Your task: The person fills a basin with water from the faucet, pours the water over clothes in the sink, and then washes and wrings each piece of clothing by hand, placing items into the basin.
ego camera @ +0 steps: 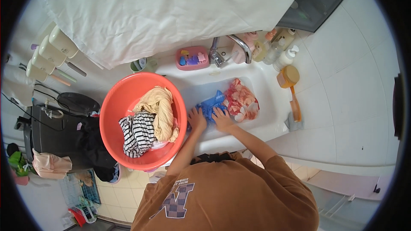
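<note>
A white sink (273, 112) holds water, with a wet blue cloth (210, 104) lying in it. My left hand (197, 120) rests at the cloth's left edge, fingers spread. On the cloth's lower right part lies my right hand (222, 119), fingers also apart; whether either hand grips the fabric cannot be told. Just right of the blue cloth is a bunched red and white patterned cloth (242, 101) in the water. To the left stands an orange-red plastic basin (112, 102) with a twisted cream cloth (163, 112) and a black-and-white striped cloth (139, 133) inside.
Behind the sink are a chrome faucet (218, 56) and a pink soap tray (192, 65). Pump bottles (285, 58), an amber jar (289, 76) and an orange comb (295, 107) line the right side. A white curtain (167, 16) hangs above. Black clothes (96, 147) lie left of the basin.
</note>
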{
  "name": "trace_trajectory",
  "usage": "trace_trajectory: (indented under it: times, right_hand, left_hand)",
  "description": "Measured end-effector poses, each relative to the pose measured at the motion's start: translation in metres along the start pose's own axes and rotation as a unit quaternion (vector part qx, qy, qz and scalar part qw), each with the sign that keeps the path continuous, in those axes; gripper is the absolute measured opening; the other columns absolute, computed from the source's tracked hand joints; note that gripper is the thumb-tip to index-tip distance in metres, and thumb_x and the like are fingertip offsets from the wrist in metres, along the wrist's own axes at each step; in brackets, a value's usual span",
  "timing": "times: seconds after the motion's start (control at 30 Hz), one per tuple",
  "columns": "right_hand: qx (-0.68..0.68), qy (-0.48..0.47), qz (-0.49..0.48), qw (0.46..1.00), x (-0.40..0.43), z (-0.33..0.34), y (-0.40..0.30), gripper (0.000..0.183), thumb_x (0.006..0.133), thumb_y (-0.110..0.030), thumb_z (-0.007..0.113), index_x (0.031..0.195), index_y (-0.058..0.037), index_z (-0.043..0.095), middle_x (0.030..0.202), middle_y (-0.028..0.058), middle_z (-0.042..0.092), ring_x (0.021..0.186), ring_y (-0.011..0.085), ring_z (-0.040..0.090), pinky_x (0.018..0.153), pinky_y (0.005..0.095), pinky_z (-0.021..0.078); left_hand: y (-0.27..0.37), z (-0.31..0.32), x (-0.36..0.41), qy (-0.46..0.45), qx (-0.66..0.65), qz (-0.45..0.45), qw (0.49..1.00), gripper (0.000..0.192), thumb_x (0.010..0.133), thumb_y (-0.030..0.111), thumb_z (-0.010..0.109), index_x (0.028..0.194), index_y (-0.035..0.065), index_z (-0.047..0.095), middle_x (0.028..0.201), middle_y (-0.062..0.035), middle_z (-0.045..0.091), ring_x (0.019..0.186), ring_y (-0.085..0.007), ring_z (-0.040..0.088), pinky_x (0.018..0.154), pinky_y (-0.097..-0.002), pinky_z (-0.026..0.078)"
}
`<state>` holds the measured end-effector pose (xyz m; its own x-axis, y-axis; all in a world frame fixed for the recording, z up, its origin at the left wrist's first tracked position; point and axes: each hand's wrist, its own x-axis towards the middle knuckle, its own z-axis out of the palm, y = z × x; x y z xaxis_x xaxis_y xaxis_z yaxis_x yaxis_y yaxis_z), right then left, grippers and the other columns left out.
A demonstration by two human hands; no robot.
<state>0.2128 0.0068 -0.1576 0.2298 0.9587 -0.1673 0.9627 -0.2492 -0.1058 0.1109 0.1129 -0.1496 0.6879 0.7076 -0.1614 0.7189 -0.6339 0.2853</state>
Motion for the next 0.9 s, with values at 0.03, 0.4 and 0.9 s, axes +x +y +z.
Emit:
trace_trajectory:
  times: [0.03, 0.4, 0.9]
  right_hand:
    - [0.0, -0.001, 0.002, 1.0, 0.0, -0.004, 0.014, 0.051, 0.073, -0.027, 0.053, 0.118, -0.0085, 0.04, 0.129, 0.0143, 0.03, 0.118, 0.0302, 0.027, 0.094, 0.0488, 0.0226]
    - [-0.043, -0.026, 0.052, 0.997, 0.033, -0.014, 0.005, 0.042, 0.079, -0.033, 0.042, 0.108, -0.0045, 0.05, 0.113, 0.0142, 0.045, 0.113, 0.0267, 0.033, 0.095, 0.0448, 0.0212]
    - [0.012, 0.004, 0.063, 0.998, 0.019, -0.003, 0.043, 0.045, 0.072, -0.03, 0.051, 0.108, -0.003, 0.05, 0.12, 0.0133, 0.04, 0.118, 0.0273, 0.028, 0.098, 0.0498, 0.0143]
  left_hand:
    - [0.001, 0.005, -0.001, 0.002, 0.044, 0.012, 0.999, 0.047, 0.072, 0.018, 0.048, 0.118, 0.0084, 0.041, 0.125, -0.0157, 0.032, 0.116, -0.0329, 0.027, 0.092, -0.0496, 0.022]
    - [-0.013, 0.027, 0.013, 0.018, -0.06, 0.008, 0.998, 0.06, 0.074, 0.027, 0.049, 0.126, 0.0029, 0.029, 0.126, -0.0221, 0.03, 0.118, -0.0355, 0.026, 0.096, -0.0489, 0.018]
    - [-0.008, 0.005, 0.004, -0.068, -0.106, 0.066, 0.99, 0.065, 0.07, 0.024, 0.052, 0.125, -0.001, 0.027, 0.129, -0.0218, 0.025, 0.119, -0.0358, 0.024, 0.098, -0.0476, 0.016]
